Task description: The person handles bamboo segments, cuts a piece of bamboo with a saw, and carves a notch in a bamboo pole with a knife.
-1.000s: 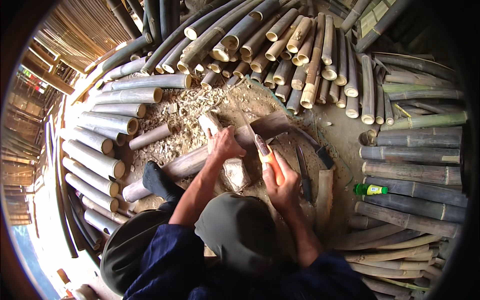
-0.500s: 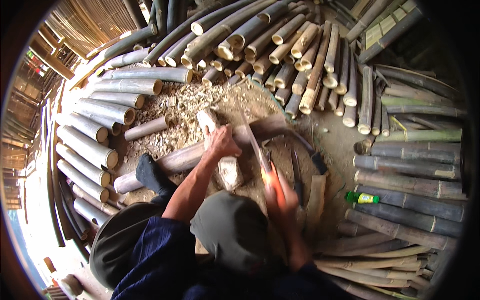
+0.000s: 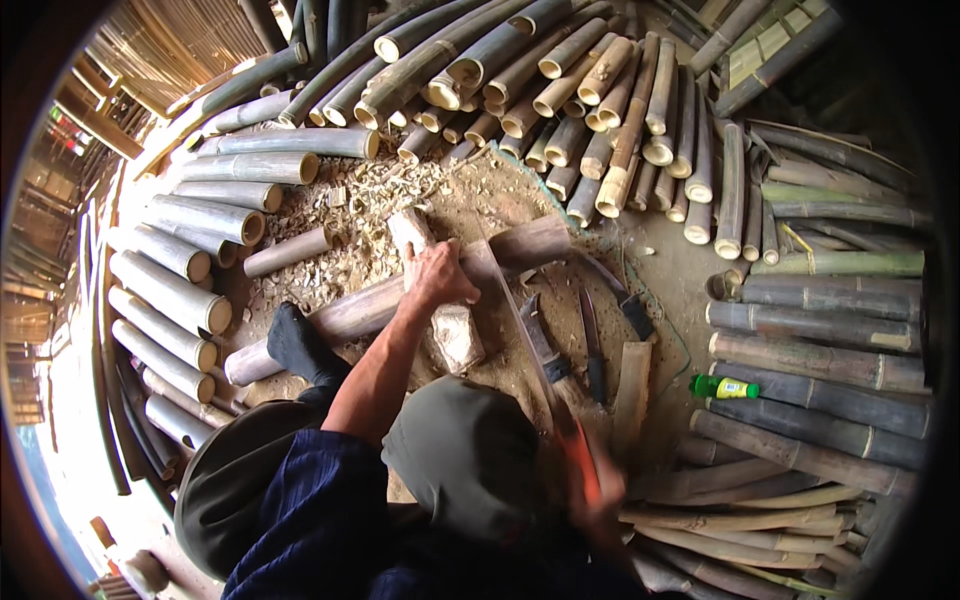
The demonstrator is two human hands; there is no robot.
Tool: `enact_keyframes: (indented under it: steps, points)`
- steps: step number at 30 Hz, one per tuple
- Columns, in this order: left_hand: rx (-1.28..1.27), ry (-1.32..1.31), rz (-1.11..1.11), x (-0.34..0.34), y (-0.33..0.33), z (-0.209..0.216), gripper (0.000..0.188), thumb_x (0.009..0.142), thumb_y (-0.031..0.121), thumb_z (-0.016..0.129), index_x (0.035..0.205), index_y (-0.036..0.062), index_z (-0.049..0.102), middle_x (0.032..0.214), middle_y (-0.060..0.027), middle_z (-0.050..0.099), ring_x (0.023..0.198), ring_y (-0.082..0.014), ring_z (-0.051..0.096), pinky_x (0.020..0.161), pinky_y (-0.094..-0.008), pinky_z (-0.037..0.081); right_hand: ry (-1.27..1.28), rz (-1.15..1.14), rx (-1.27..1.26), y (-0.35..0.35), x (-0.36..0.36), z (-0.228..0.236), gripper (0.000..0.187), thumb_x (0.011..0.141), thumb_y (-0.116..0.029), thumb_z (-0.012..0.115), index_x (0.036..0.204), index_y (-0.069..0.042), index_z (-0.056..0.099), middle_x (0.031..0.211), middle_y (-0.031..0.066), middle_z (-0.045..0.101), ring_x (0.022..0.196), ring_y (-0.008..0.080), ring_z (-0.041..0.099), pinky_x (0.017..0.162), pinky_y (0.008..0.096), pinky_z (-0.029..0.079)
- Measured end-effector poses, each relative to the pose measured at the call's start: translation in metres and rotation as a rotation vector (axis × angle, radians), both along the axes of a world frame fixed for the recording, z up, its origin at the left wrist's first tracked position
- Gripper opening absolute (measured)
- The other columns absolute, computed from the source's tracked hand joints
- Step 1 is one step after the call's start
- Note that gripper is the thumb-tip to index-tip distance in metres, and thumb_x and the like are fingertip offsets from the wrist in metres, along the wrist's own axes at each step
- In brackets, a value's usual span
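Note:
A thick brown bamboo pole [image 3: 365, 312] lies slantwise across a pale wood block [image 3: 458, 338]. My left hand [image 3: 440, 276] is closed over the pole's upper side, just left of the saw, pressing it onto the block. In my right hand [image 3: 600, 492], blurred by motion, is the orange handle of a hand saw [image 3: 528, 338]. Its long blade crosses the pole just right of my left hand; how deep the teeth sit cannot be made out. My dark-socked foot [image 3: 300, 345] rests against the pole's left part.
Cut bamboo lengths [image 3: 185, 250] line the left, with a large stack [image 3: 590, 120] at the back and more poles [image 3: 820, 360] at right. Several bladed tools, one a knife [image 3: 592, 345], lie right of the saw. Chips [image 3: 350, 200] cover the ground; a green bottle [image 3: 725, 387] rests on poles.
My right hand has drawn the saw back toward me and slightly right, its blade still across the pole. My left hand stays on the pole; the view has shifted slightly.

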State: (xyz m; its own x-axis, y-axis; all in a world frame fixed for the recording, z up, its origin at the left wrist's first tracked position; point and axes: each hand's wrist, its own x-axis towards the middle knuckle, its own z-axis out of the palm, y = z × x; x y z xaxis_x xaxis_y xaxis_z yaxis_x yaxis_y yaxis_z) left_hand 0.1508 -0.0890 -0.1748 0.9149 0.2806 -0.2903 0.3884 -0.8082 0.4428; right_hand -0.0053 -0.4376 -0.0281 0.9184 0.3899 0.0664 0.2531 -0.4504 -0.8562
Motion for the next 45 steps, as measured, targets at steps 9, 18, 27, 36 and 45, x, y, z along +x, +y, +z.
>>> enact_keyframes:
  steps: [9, 18, 27, 36, 45]
  points:
    - [0.015, 0.023, -0.004, 0.004, -0.012, -0.001, 0.075, 0.046, 0.039, 0.09, 0.11, 0.0079, 0.067, 0.101, -0.0155, 0.075, 0.105, -0.0383, 0.072, 0.12, -0.07, 0.024, -0.053, 0.008, 0.079, 0.106, 0.109, -0.026, 0.034, 0.102, -0.015, 0.063, 0.134, -0.001, 0.066, 0.111, 0.0251, 0.072, 0.09, 0.038, 0.074, 0.08, 0.0435, 0.059]
    - [0.001, -0.003, -0.004, 0.007, -0.015, 0.008, 0.07, 0.046, 0.034, 0.087, 0.107, 0.0063, 0.068, 0.111, -0.016, 0.075, 0.111, -0.0361, 0.072, 0.122, -0.0706, 0.022, -0.252, -0.029, -0.072, 0.047, 0.055, -0.028, 0.026, 0.103, -0.014, 0.06, 0.123, 0.001, 0.069, 0.094, 0.0127, 0.07, 0.081, 0.0218, 0.068, 0.075, 0.0364, 0.057]
    - [0.008, -0.003, 0.003, 0.006, -0.007, 0.001, 0.066, 0.047, 0.034, 0.086, 0.104, 0.0065, 0.069, 0.1, -0.0159, 0.076, 0.106, -0.0373, 0.072, 0.12, -0.0721, 0.024, -0.048, -0.015, 0.069, 0.005, 0.004, 0.009, 0.046, 0.109, -0.028, 0.056, 0.139, 0.005, 0.064, 0.105, 0.0153, 0.076, 0.092, 0.0214, 0.073, 0.081, 0.0351, 0.058]
    - [0.014, -0.027, 0.007, 0.01, 0.002, -0.003, 0.067, 0.047, 0.037, 0.09, 0.102, 0.008, 0.068, 0.094, -0.015, 0.076, 0.1, -0.0385, 0.073, 0.119, -0.0714, 0.023, -0.101, 0.046, -0.012, 0.077, 0.084, -0.023, 0.032, 0.101, -0.015, 0.066, 0.127, 0.003, 0.067, 0.104, 0.0256, 0.074, 0.093, 0.0365, 0.077, 0.078, 0.0436, 0.058]
    - [0.012, -0.056, 0.01, 0.009, -0.022, 0.007, 0.06, 0.047, 0.033, 0.087, 0.099, 0.0072, 0.07, 0.1, -0.0158, 0.076, 0.103, -0.0364, 0.073, 0.117, -0.0702, 0.03, -0.162, 0.02, 0.04, 0.101, 0.114, -0.04, 0.032, 0.101, -0.017, 0.067, 0.129, -0.002, 0.067, 0.09, 0.0224, 0.07, 0.077, 0.0395, 0.07, 0.069, 0.0452, 0.055]
